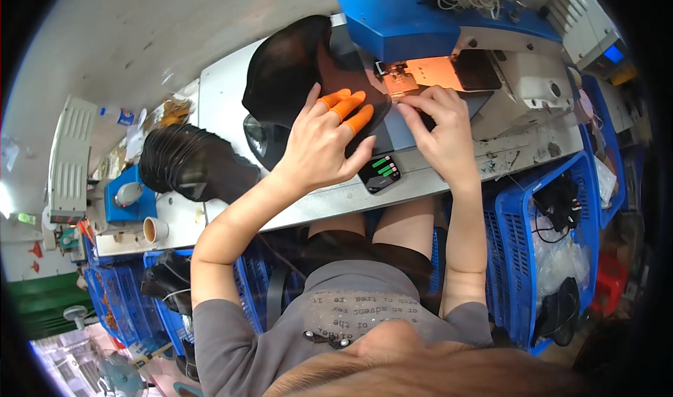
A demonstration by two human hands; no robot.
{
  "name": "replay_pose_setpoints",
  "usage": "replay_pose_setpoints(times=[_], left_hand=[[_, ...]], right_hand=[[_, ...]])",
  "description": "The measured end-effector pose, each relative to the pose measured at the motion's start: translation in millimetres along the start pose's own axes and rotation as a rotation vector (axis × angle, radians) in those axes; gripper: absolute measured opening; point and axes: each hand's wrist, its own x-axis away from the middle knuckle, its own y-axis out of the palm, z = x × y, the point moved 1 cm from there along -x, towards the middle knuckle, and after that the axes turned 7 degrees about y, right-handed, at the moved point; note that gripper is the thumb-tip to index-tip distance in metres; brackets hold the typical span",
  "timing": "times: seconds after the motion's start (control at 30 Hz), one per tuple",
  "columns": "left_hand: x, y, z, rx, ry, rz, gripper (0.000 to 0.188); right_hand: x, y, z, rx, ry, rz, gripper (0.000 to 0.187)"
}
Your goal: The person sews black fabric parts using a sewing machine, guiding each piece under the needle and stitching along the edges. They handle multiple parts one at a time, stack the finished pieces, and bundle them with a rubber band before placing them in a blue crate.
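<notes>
A curved piece of thin black material (288, 64) lies on the sewing machine's bed, its right end reaching the lit needle area. My left hand (321, 136), with orange finger covers on three fingers, lies over it, fingers spread and pressing lightly. My right hand (443, 122) is just right of the piece, thumb and forefinger pinched together at its edge, close to the presser foot (397, 77). The blue and white sewing machine (403, 29) stands beyond both hands. What lies between my right fingertips is small and partly hidden.
Left on the table stands a stack of black curved pieces (196, 162), near a cup (155, 229). A phone (380, 174) lies at the front edge. Blue baskets (501, 218) stand right of my legs, and others (126, 299) to the left. A red stool (608, 283) is far right.
</notes>
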Motion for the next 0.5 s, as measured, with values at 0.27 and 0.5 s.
replay_pose_setpoints(times=[0.27, 0.5], left_hand=[[-14.2, 5.4, -21.0, 0.104, 0.081, -0.164, 0.029], [-27.3, 13.5, -38.8, 0.067, 0.064, -0.178, 0.03]], right_hand=[[-8.2, 13.6, 2.8, 0.191, 0.086, -0.012, 0.023], [-25.8, 23.8, 9.4, 0.214, 0.227, -0.072, 0.024]])
